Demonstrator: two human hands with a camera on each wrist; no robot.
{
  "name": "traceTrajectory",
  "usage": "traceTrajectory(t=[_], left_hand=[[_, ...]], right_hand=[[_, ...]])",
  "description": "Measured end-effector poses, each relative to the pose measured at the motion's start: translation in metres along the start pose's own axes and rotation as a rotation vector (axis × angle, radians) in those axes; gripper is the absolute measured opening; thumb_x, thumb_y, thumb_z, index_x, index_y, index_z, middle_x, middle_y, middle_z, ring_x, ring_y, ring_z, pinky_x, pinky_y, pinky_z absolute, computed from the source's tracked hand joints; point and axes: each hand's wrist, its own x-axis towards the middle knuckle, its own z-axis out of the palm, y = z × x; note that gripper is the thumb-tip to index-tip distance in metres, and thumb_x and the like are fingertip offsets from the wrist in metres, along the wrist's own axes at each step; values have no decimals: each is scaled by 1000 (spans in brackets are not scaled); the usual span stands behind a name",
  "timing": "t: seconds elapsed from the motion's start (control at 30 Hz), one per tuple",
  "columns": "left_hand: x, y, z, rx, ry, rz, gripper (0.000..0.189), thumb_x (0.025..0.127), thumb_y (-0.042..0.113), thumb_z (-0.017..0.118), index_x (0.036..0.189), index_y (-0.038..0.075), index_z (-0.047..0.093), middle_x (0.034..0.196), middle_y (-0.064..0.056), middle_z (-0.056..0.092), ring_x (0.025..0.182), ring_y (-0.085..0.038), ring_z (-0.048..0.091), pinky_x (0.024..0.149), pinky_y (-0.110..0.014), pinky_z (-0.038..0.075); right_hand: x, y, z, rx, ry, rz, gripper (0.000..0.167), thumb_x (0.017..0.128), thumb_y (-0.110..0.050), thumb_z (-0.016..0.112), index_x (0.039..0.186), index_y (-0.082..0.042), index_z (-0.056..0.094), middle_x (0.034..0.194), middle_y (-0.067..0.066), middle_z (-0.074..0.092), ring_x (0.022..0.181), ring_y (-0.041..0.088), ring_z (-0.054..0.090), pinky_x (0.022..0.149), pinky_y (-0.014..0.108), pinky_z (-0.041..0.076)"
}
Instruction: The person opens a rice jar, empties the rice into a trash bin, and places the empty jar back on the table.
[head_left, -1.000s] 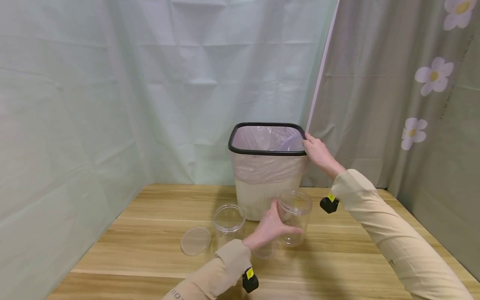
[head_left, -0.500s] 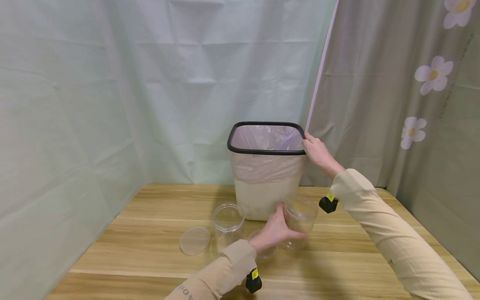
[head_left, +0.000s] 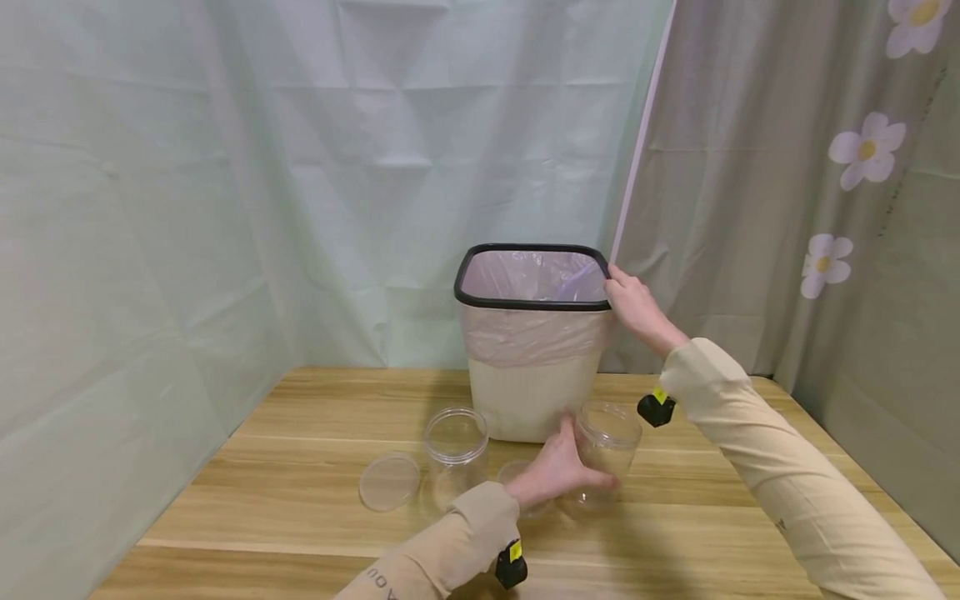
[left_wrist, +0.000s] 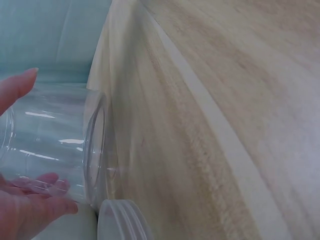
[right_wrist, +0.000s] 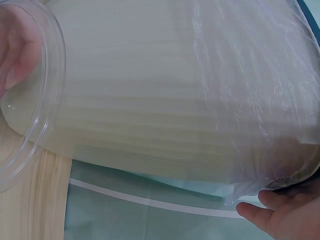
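In the head view my left hand [head_left: 558, 468] grips a clear plastic jar [head_left: 617, 450] from its left side, in front of the bin. The left wrist view has the thumb and fingers on opposite sides of this jar [left_wrist: 55, 135], its base close to the tabletop; whether they touch I cannot tell. My right hand [head_left: 641, 310] holds the black rim of a cream trash bin [head_left: 525, 400] at its right corner. A see-through liner folds over that rim, and in the right wrist view the fingertips [right_wrist: 255, 212] lie against it.
A second clear jar [head_left: 455, 467] stands open-mouthed left of my left hand. Farther left a round clear lid [head_left: 390, 482] lies flat on the wooden table [head_left: 337, 417]. Another clear round piece [head_left: 516, 472] is partly hidden by the left hand. Curtains [head_left: 360, 208] enclose the table's back and sides.
My left hand has moved a little right and down with the clear jar, away from the second jar. The right hand stays at the bin's rim.
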Motion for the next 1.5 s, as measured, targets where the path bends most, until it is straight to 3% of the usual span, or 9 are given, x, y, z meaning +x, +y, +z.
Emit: traceTrajectory(t=[0.23, 0.4, 0.67, 1.2, 1.5], left_hand=[[-1, -2, -1, -35, -21, 9, 88, 56, 35, 85, 121, 6, 33, 106, -8, 50, 98, -18, 49, 85, -29, 38], [-3, -5, -2, -27, -38, 62, 100, 56, 34, 86, 131, 4, 28, 119, -7, 44, 112, -16, 42, 93, -28, 31], [-6, -8, -4, -47, -36, 96, 93, 52, 31, 88, 125, 8, 35, 115, -1, 45, 107, -11, 43, 92, -26, 31], [-13, -10, -6, 8, -63, 11, 108, 52, 37, 87, 136, 3, 26, 132, -12, 39, 120, -23, 36, 97, -35, 29], [-14, -12, -7, -51, -57, 68, 104, 53, 29, 88, 135, 4, 28, 128, -12, 41, 118, -21, 38, 97, -33, 28]], right_hand=[[1, -1, 1, 7, 10, -4, 51, 93, -16, 25, 140, 4, 20, 143, 18, 19, 130, 32, 15, 103, 39, 13], [2, -1, 0, 10, 16, -5, 51, 92, -16, 25, 140, 4, 19, 144, 17, 18, 130, 32, 14, 103, 39, 13], [2, 0, 0, 18, 7, -13, 52, 92, -15, 24, 140, 4, 18, 144, 18, 17, 130, 32, 14, 103, 39, 13], [1, 2, -1, 11, 6, -12, 52, 92, -16, 24, 140, 4, 18, 144, 18, 18, 129, 33, 14, 103, 40, 12], [2, 1, 1, 27, 7, -14, 52, 92, -16, 24, 140, 4, 18, 144, 17, 17, 130, 32, 13, 103, 39, 12]])
